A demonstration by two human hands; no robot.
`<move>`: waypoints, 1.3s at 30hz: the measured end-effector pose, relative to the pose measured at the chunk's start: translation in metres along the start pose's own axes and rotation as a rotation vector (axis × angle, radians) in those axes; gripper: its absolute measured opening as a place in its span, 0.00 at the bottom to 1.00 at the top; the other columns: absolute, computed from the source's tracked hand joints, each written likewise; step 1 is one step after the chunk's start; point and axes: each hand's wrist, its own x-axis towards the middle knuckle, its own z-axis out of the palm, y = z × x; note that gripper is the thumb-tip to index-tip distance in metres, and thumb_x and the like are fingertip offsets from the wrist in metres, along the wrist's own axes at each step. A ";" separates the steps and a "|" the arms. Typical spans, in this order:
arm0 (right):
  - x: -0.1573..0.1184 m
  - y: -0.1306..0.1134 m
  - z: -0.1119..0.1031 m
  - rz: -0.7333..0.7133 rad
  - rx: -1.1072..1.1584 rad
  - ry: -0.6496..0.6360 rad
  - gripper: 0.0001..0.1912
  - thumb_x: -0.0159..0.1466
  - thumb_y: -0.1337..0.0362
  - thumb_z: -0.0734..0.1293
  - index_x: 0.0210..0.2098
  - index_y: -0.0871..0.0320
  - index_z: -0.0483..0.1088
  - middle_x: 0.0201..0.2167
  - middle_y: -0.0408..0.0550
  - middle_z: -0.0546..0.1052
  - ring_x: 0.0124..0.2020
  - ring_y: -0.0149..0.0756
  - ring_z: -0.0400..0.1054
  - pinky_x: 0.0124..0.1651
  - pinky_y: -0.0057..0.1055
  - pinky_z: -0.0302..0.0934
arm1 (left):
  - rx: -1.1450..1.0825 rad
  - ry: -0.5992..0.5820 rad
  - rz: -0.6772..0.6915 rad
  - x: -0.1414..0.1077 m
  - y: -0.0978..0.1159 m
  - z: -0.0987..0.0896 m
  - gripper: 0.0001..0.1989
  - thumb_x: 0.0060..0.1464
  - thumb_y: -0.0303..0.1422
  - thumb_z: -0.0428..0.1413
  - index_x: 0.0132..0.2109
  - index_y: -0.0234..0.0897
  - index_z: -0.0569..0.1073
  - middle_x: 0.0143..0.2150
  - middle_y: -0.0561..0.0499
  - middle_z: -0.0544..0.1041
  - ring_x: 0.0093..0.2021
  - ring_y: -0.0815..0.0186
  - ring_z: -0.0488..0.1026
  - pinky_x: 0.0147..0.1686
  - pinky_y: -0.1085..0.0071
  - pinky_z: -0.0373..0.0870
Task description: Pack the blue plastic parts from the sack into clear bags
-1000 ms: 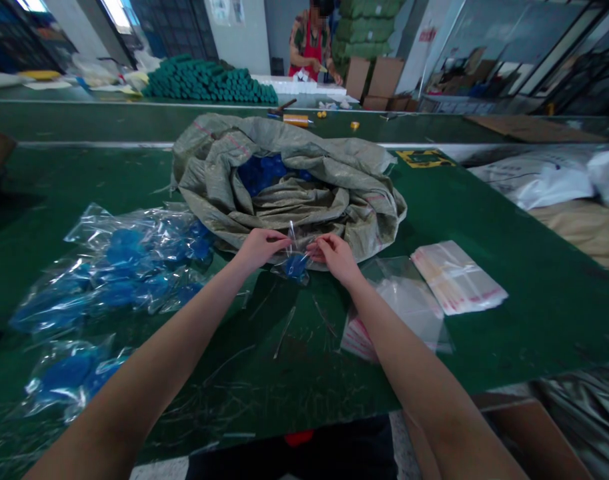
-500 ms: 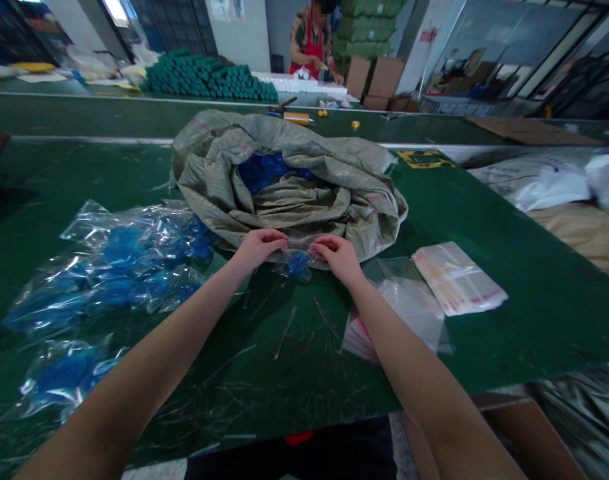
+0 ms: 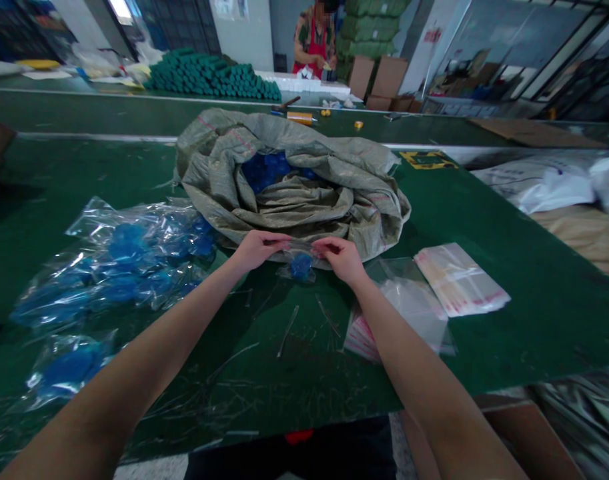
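Between my hands hangs a small clear plastic bag (image 3: 288,272) with a round blue piece (image 3: 301,266) inside. My left hand (image 3: 260,249) pinches its upper left edge between thumb and fingers. At the upper right edge my right hand (image 3: 340,256) is closed in a like pinch. Just beyond them lies a large grey-green woven sack (image 3: 309,217), its mouth rolled open on several blue pieces (image 3: 267,170). Left of my arms, filled clear bags with blue pieces (image 3: 127,243) lie in a heap. Flat bags (image 3: 411,307) are spread by my right forearm.
A stack of flat clear bags (image 3: 461,280) lies at the right of the green table (image 3: 524,247). Loose plastic strips (image 3: 287,331) are scattered in front. Across a second table, green rolls (image 3: 209,77) are piled and a person in a red apron (image 3: 317,50) works.
The view has shifted slightly. Both hands keep their grip at the bag's top edge, and my left fingers look straighter along it. The blue piece stays in the bag.
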 end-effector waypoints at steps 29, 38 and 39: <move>-0.015 -0.016 -0.004 -0.433 -0.339 -0.128 0.04 0.61 0.67 0.69 0.34 0.55 0.77 0.43 0.51 0.79 0.42 0.37 0.75 0.43 0.34 0.72 | 0.179 -0.042 0.230 -0.022 -0.018 0.015 0.31 0.51 0.45 0.62 0.59 0.38 0.66 0.47 0.46 0.76 0.23 0.75 0.63 0.22 0.76 0.65; -0.015 -0.013 -0.001 -0.561 -0.424 -0.157 0.04 0.61 0.68 0.68 0.34 0.57 0.77 0.43 0.53 0.79 0.43 0.37 0.75 0.47 0.35 0.71 | 0.156 -0.028 0.225 -0.024 -0.018 0.020 0.29 0.52 0.41 0.61 0.59 0.38 0.66 0.45 0.48 0.75 0.24 0.73 0.66 0.24 0.75 0.67; -0.015 -0.013 -0.001 -0.571 -0.432 -0.161 0.04 0.62 0.68 0.68 0.34 0.57 0.77 0.43 0.53 0.79 0.43 0.37 0.75 0.47 0.35 0.71 | 0.150 -0.025 0.226 -0.023 -0.019 0.020 0.28 0.52 0.41 0.61 0.58 0.38 0.66 0.44 0.48 0.75 0.26 0.72 0.67 0.24 0.75 0.67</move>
